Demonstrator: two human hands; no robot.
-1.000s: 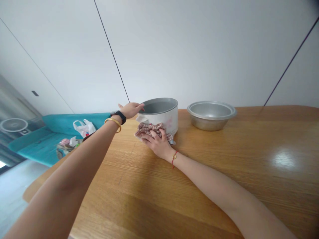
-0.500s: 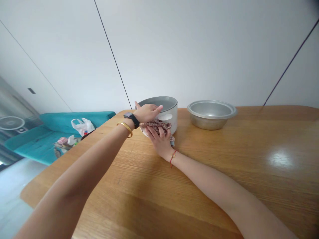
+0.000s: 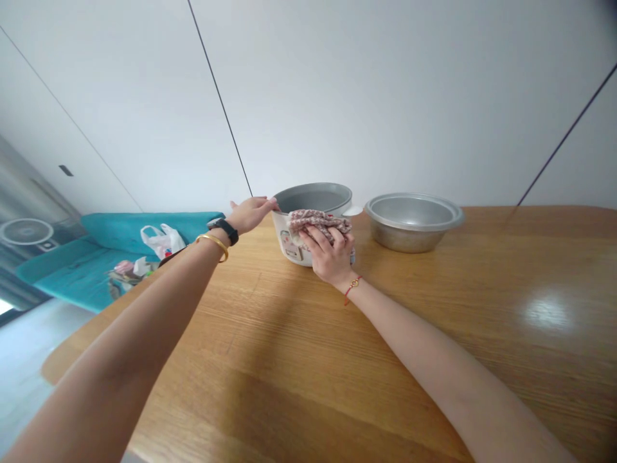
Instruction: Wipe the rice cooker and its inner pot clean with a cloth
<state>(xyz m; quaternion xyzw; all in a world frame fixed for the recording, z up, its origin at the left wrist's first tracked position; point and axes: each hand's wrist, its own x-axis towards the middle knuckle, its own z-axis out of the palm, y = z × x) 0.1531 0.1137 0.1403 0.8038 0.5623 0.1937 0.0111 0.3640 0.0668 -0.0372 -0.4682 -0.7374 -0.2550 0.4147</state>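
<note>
A white pot-like rice cooker point(image 3: 292, 239) with a grey inside, a label on its front and a white side handle stands lidless on the wooden table point(image 3: 289, 360). At its left edge my left hand point(image 3: 251, 213) grips the rim area, though the fingertips are partly hidden. Bunched under the fingers of my right hand point(image 3: 332, 254) is a brown-and-white patterned cloth point(image 3: 308, 220), pressed to the cooker's front right wall just below the rim.
A silver metal basin point(image 3: 409, 238) stands close to the cooker's right. Behind the table rises a white panelled wall point(image 3: 361, 96). To the left is a teal sofa point(image 3: 62, 270) with a white plastic bag point(image 3: 164, 241) and small items; a round fan point(image 3: 26, 231) is farther left.
The cooker has turned, its handle swinging from the front to the right and the label coming into view. My left hand moved left along it; my right hand and the cloth moved right and up.
</note>
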